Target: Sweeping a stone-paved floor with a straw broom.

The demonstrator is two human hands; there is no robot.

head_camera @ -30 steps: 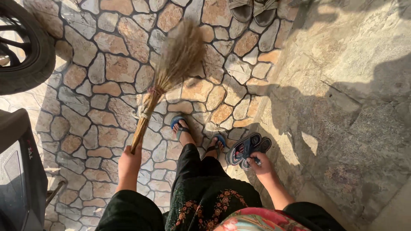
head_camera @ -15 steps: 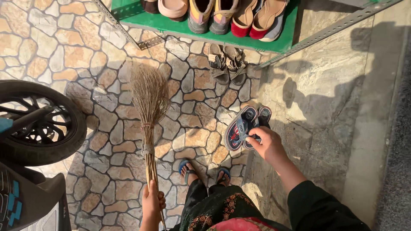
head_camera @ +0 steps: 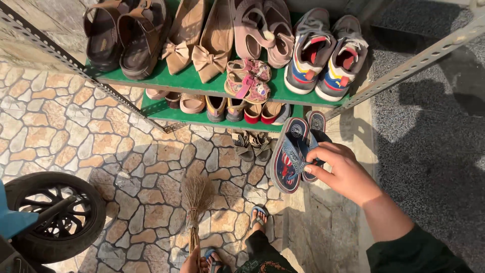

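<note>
My right hand (head_camera: 345, 171) grips a pair of dark blue flip-flops (head_camera: 292, 153) by their straps and holds them up in front of a green shoe rack (head_camera: 189, 81). My left hand (head_camera: 191, 262) is only partly in view at the bottom edge, closed around the handle of a straw broom (head_camera: 195, 202) whose bristles point away from me over the stone-patterned floor. My feet in blue sandals (head_camera: 258, 214) stand just below the flip-flops.
The rack's two shelves carry brown sandals (head_camera: 124, 30), beige bow flats (head_camera: 199, 38), pink sandals (head_camera: 247, 78), sneakers (head_camera: 326, 50) and more below. Another sandal pair (head_camera: 252, 144) lies on the floor. A scooter wheel (head_camera: 50, 215) stands at lower left. A grey step runs on the right.
The view has risen toward the rack, now showing both shelves. My right hand has lifted the flip-flops closer to the rack. The broom has dropped low in view, still in my left hand.
</note>
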